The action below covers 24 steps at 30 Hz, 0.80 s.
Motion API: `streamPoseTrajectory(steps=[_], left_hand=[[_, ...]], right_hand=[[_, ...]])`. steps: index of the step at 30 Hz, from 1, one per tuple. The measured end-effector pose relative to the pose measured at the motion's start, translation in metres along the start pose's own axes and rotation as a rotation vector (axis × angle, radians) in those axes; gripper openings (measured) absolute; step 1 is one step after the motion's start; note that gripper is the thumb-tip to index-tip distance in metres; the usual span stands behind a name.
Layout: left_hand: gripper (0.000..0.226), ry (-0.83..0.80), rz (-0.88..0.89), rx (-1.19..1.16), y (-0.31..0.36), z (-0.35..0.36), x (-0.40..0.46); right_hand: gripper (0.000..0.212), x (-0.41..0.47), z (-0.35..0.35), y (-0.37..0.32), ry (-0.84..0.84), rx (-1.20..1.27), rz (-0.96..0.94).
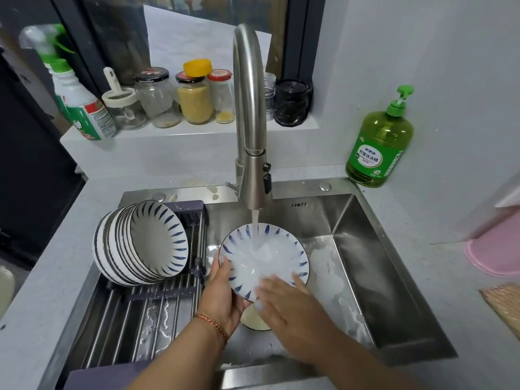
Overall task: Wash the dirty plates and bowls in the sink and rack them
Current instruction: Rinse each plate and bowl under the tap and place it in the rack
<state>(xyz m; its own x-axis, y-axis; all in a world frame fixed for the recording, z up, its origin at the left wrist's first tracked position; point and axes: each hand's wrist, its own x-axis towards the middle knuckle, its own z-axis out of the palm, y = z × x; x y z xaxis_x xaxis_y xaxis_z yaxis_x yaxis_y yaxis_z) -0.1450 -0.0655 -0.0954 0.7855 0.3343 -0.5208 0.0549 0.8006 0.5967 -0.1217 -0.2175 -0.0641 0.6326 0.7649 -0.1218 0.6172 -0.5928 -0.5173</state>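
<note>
The round white plate with blue leaf marks [263,260] sits tilted under the water from the tall silver tap [250,116], over the shiny steel sink [374,266]. The left hand [225,299] grips its left rim from below. The right hand [284,302] lies flat, fingers straight, rubbing the plate's near edge. The metal rack with grey bars [146,313] lies to the left, right beside the left hand, so that hand is nearer for racking. A row of matching white and blue bowls [143,243] already stands there on edge. Wet foam makes the plate look slippery.
</note>
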Motion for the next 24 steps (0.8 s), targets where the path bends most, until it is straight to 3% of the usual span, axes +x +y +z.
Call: streamPoseTrajectory(steps=[2,5,7,11,14,17,20,24], left_hand=[[0.027,0.002,-0.011,0.008,-0.003,0.005,-0.003],[0.018,-0.006,-0.044,0.018,-0.009,0.009,-0.006],[0.022,-0.024,-0.04,0.024,-0.012,0.009,-0.007],[0.031,-0.021,0.001,0.008,-0.011,0.004,-0.005],[0.035,-0.021,0.037,0.037,-0.005,-0.002,-0.001],[0.037,-0.033,0.041,0.046,0.001,-0.004,0.002],[0.037,-0.033,0.047,0.05,0.003,-0.001,0.002],[0.041,-0.012,0.054,0.04,0.002,-0.003,0.004]], right_hand=[[0.097,0.014,-0.005,-0.014,-0.105,0.111,0.001],[0.062,0.041,-0.01,-0.02,-0.161,0.196,0.0],[0.056,0.054,-0.014,-0.012,-0.185,0.148,0.032],[0.065,0.067,-0.029,0.019,-0.219,-0.144,0.2],[0.082,0.053,-0.037,0.03,-0.215,-0.274,0.218],[0.102,0.026,-0.037,0.017,-0.263,-0.2,0.153],[0.098,0.011,-0.03,-0.008,-0.243,0.008,0.065],[0.09,0.017,-0.019,-0.023,-0.245,0.067,0.013]])
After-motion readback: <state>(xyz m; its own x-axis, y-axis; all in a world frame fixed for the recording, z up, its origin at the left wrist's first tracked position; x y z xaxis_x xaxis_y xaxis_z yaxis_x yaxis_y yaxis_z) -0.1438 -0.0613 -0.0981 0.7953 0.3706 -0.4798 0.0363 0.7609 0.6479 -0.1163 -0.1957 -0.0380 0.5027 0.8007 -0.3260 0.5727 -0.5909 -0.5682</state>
